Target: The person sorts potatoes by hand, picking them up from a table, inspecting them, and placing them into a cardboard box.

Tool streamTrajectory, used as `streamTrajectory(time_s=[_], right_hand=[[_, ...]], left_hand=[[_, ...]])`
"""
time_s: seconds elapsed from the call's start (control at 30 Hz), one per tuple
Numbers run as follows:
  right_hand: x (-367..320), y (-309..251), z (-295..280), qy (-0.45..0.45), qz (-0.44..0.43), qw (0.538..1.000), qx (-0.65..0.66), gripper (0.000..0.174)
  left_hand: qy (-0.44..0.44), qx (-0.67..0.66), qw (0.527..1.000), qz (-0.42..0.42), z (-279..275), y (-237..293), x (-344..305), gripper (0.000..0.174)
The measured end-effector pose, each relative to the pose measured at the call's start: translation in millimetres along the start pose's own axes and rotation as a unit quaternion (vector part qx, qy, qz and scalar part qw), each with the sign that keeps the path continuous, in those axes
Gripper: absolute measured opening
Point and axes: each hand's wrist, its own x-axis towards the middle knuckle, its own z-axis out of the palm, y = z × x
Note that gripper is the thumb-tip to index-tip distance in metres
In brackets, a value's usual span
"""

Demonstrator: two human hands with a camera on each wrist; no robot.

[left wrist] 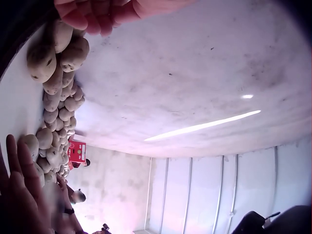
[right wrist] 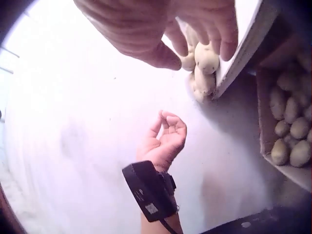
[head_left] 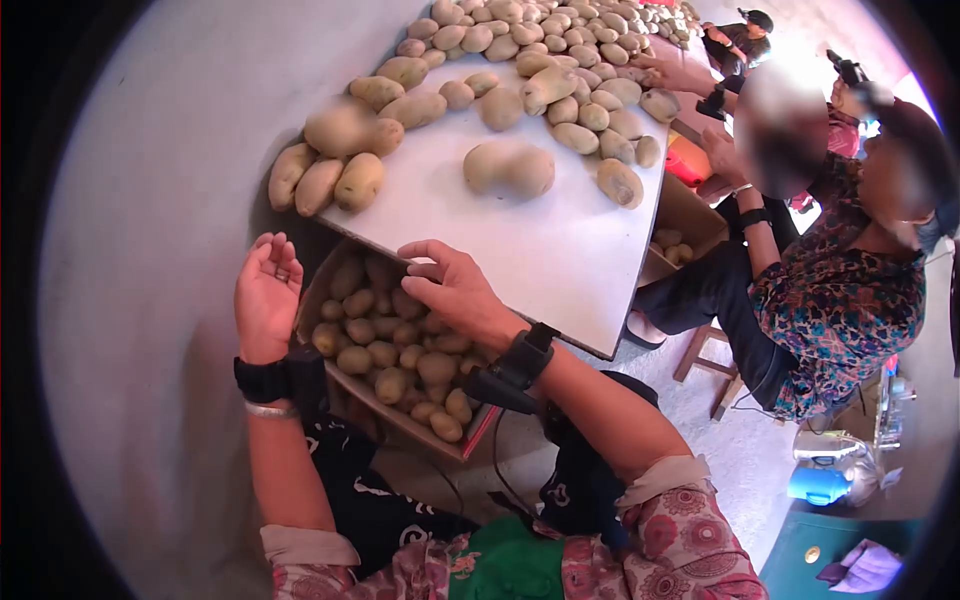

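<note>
My left hand (head_left: 268, 295) is raised palm up with loosely bent fingers, to the left of a cardboard box (head_left: 375, 402), and holds nothing. In the right wrist view that same left hand (right wrist: 166, 141) appears against the pale wall. My right hand (head_left: 462, 298) hovers over the box's far right side, near the table's corner edge, its fingers spread and loosely bent around nothing. Many small potatoes (head_left: 385, 353) fill the box below. On the white table (head_left: 580, 270), larger potatoes (head_left: 318, 185) sit in a cluster at the left edge, and two blurred potatoes (head_left: 508, 170) lie mid-table.
A big heap of potatoes (head_left: 560, 40) covers the far table. At the right sits a person (head_left: 840, 290) in a patterned shirt, beside another box (head_left: 700, 235) holding potatoes. A wooden stool (head_left: 710, 365) stands on the floor, and the wall (head_left: 150, 250) runs along my left.
</note>
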Motion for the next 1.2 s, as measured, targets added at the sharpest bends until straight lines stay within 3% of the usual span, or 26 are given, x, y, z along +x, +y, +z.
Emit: streamTrajectory(time_s=[0.03,0.13,0.17,0.2,0.27,0.4,0.53,0.67,0.8,0.83,0.9,0.93,1.0,1.03,1.2], right_hand=[[2.9,1.3,0.3,0.006,-0.005,1.0,-0.003,0.04],[6.8,5.2,-6.9,0.023,-0.065,0.998,-0.012,0.035],[4.1,-1.2,-8.9,0.025,-0.033,0.999,0.015,0.036],[10.9,8.2,-11.3,0.033,-0.077,0.996,-0.024,0.037],[9.2,-1.2,-14.3,0.046,-0.063,0.997,-0.031,0.037],[13.5,-5.7,-24.1,0.066,-0.042,0.997,-0.011,0.038],[18.4,-4.4,-38.3,0.093,-0.098,0.989,-0.054,0.043],[19.7,-9.7,-43.6,0.13,-0.091,0.979,-0.131,0.051],[39.8,-4.7,-40.5,0.149,-0.122,0.948,-0.254,0.056],[51.1,-8.2,-40.6,0.16,-0.117,0.921,-0.335,0.059],[71.4,-21.5,-43.8,0.208,-0.074,0.846,-0.485,0.068],[82.8,-36.2,-47.5,0.221,0.03,0.812,-0.539,0.073],[99.6,-52.3,-59.4,0.251,0.156,0.781,-0.55,0.08],[104.8,-59.5,-67.5,0.214,0.243,0.791,-0.52,0.081],[114.0,-53.9,-66.3,0.22,0.269,0.783,-0.515,0.08]], left_hand=[[0.005,0.0,1.0,0.004,1.9,2.1,0.6,0.014],[-0.095,-0.023,0.995,-0.01,-26.4,-3.7,19.5,0.016],[-0.076,-0.025,0.997,-0.011,-26.2,-3.6,17.0,0.016],[-0.048,-0.018,0.999,-0.013,-26.0,-1.0,16.2,0.016],[-0.004,-0.003,1.0,-0.011,-20.0,3.8,11.9,0.016],[-0.016,-0.007,1.0,0.004,-24.4,5.9,10.9,0.016],[-0.018,-0.011,1.0,-0.004,-23.2,8.6,0.6,0.016],[-0.016,-0.019,1.0,-0.004,-28.2,10.1,5.5,0.012],[-0.024,-0.029,0.999,0.006,-26.6,10.2,8.6,0.013],[-0.02,-0.031,0.999,0.013,-25.7,9.5,8.6,0.014],[-0.019,-0.034,0.999,0.013,-24.0,4.8,6.1,0.016],[-0.022,-0.037,0.999,0.007,-22.8,5.1,4.8,0.015],[-0.026,-0.043,0.999,0.006,-21.3,6.4,2.7,0.015],[-0.021,-0.037,0.999,0.009,-21.9,6.1,1.4,0.014],[-0.015,-0.036,0.999,0.008,-25.9,5.9,-2.6,0.014]])
